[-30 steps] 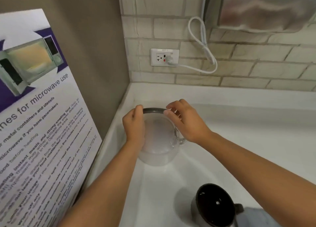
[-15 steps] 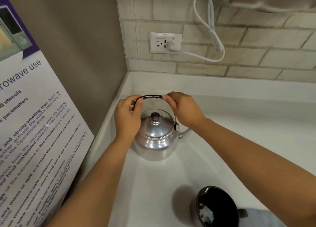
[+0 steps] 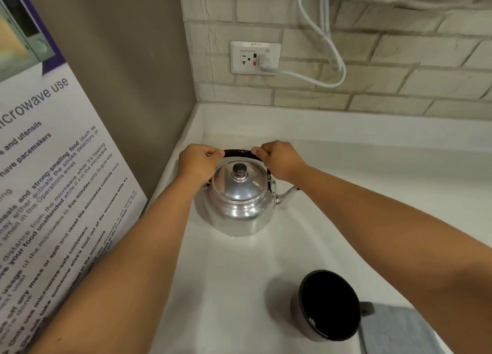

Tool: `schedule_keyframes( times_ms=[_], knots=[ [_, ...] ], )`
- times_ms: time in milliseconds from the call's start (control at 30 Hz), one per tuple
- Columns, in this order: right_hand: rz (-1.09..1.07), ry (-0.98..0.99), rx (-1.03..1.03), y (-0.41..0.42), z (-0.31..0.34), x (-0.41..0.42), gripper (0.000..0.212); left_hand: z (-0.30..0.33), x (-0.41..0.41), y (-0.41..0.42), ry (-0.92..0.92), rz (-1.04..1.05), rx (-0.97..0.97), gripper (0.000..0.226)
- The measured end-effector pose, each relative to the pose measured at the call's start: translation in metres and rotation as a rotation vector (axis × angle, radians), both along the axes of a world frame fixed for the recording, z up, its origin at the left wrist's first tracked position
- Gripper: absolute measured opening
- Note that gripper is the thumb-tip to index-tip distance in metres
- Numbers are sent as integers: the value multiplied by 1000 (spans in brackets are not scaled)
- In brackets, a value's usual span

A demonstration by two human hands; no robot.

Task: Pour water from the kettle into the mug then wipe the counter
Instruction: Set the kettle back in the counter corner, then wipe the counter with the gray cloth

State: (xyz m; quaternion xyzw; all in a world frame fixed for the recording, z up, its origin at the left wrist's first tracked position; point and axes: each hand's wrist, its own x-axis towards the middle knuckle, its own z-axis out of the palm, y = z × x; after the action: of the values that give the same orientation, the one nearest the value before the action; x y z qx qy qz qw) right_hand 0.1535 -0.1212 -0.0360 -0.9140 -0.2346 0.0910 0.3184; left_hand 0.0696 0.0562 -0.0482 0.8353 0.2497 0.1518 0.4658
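Both my hands shifted outward on black bail handle of shiny aluminium kettle, back-left counter corner: left hand, right hand curled closed on it. Lift next; black mug front edge, unfilled.

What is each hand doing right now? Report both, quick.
Left hand: closed on the kettle handle.
Right hand: closed on the same handle.
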Motion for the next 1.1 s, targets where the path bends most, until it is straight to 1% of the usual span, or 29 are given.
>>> schedule_keyframes(
  times_ms=[100,167,233,300,367,433,500,567,633,667,733,800,867,933,1000,1033,1100],
  knots=[
    [-21,-3,0,-6,9,-7,41,7,-1,-6,46,-10,87,24],
    [-33,-50,37,-17,20,-16,38,16,-8,-13,14,19,170,34],
    [-25,-129,86,-37,32,-32,34,27,-22,-24,-108,40,286,39],
    [-2,-181,136,-67,42,-55,30,34,-45,-41,-281,-4,354,34],
    [-4,-216,152,-108,44,-84,27,32,-74,-62,-419,-81,379,26],
    [-86,-228,169,-156,32,-118,25,14,-108,-84,-461,-169,396,18],
    [-251,-227,183,-204,7,-155,21,-16,-141,-106,-399,-267,417,12],
    [-396,-144,198,-239,-27,-194,18,-49,-170,-124,-279,-360,441,11],
    [-414,-14,164,-256,-58,-233,21,-76,-189,-136,-130,-422,479,21],
    [-369,-2,113,-259,-71,-249,24,-86,-194,-140,-60,-439,512,29],
    [-224,-106,-73,-262,-89,-267,32,-94,-197,-144,37,-459,572,41],
    [-95,-204,-225,-265,-98,-264,48,-95,-195,-145,82,-482,597,47],
    [-42,-174,-277,-266,-99,-238,54,-95,-193,-146,94,-486,610,50],
    [-65,-122,-320,-262,-99,-195,56,-93,-193,-148,95,-477,610,50],
    [-82,-124,-389,-243,-96,-146,57,-92,-193,-150,92,-466,593,50],
    [-38,-142,-420,-226,-95,-126,58,-93,-194,-150,91,-464,589,52],
    [205,-187,-442,-191,-94,-103,59,-92,-194,-150,91,-466,587,56]
  ],
)
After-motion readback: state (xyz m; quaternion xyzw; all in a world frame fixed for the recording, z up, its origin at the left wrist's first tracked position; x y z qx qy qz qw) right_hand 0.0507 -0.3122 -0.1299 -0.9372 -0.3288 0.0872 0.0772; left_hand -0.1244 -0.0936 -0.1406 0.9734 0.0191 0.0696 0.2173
